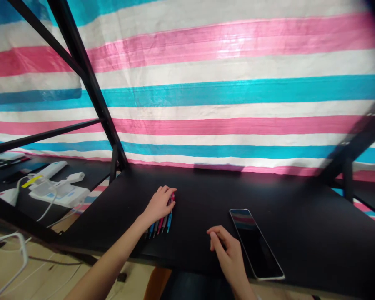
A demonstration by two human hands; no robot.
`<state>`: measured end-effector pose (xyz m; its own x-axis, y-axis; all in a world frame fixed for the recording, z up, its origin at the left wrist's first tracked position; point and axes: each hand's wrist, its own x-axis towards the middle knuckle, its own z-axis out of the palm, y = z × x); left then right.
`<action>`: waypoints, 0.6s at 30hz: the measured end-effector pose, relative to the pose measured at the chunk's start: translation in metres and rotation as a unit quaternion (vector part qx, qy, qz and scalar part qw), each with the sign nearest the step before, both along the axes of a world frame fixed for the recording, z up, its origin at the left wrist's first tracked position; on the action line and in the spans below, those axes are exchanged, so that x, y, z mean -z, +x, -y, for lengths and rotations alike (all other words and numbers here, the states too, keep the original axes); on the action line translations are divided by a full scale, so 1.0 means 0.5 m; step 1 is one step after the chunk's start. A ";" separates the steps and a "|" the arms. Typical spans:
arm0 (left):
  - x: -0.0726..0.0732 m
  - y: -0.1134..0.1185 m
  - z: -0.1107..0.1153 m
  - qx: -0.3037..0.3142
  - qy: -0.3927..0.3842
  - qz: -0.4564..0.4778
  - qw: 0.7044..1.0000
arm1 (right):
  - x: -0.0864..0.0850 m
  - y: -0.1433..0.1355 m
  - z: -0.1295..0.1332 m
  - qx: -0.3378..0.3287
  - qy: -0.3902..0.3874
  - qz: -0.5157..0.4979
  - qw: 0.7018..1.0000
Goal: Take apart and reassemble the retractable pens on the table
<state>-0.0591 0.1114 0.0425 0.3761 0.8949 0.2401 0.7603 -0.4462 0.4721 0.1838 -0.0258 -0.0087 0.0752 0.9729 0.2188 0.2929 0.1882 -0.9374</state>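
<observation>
Several slim pens (160, 225) in blue, pink and dark colours lie side by side on the black table (200, 187), left of its middle. My left hand (158, 205) rests over their upper part with its fingers apart, covering much of them. Nearer the front edge, my right hand (225, 250) hovers or rests with its fingers curled in and the thumb against the index finger; nothing shows between them. Just right of that hand lies a phone (258, 246) with a dark screen and a light frame, slanted on the table.
Black metal frame bars (89, 83) rise at the left and right of the table. Behind hangs a striped sheet (237, 91). On another dark surface at the left are white power strips (62, 193) with cables. More cables lie on the floor.
</observation>
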 end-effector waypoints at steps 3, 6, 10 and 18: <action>-0.005 -0.033 0.021 0.034 0.010 -0.023 0.999 | 0.001 0.000 0.001 -0.002 0.003 -0.003 1.000; -0.003 -0.079 0.044 0.086 0.004 -0.054 0.995 | 0.000 0.001 0.004 -0.001 0.007 -0.016 1.000; 0.011 -0.124 0.058 0.134 -0.014 -0.135 0.982 | -0.002 0.003 0.004 0.003 0.014 -0.052 0.999; 0.026 -0.042 0.060 0.184 -0.032 -0.125 0.975 | -0.085 0.024 0.039 -0.083 0.029 -0.132 0.987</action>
<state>-0.0801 0.0811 0.0295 0.7135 0.6989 0.0489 0.6494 -0.6859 0.3284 0.1957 -0.0452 0.0340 -0.0229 0.9629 0.2688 0.0010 0.2689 -0.9632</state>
